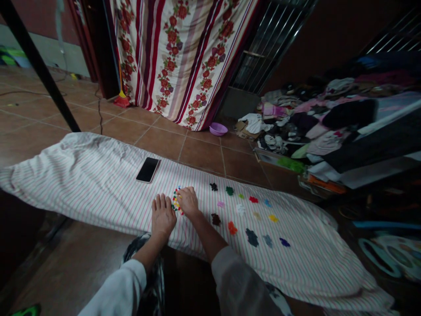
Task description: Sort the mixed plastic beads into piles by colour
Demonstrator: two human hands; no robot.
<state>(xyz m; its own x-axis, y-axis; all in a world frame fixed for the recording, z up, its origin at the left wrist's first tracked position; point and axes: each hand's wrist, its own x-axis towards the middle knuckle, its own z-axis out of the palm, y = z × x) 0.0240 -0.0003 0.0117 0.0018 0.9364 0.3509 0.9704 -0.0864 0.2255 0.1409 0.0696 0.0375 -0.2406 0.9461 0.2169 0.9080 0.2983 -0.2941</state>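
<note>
My left hand [163, 216] lies flat on the striped cloth, fingers stretched out, just left of a small cluster of mixed-colour pieces [175, 204]. Over the right side of that cluster is my right hand [188, 202], its fingers bent down and close together; whatever is under the fingertips is hidden. The pieces are tiny, in red, green, yellow and white. To the right lie sorted heaps of similar bits, among them a black heap [213, 187], a brown heap [215, 219], an orange heap [232, 228] and a dark grey heap [252, 237].
A phone [148, 170] with a dark screen rests on the striped cloth [98, 175], left of the hands. Beyond the cloth's far edge, a purple basin [218, 129] stands on the tiled floor. A large clothes pile [309, 114] fills the right side.
</note>
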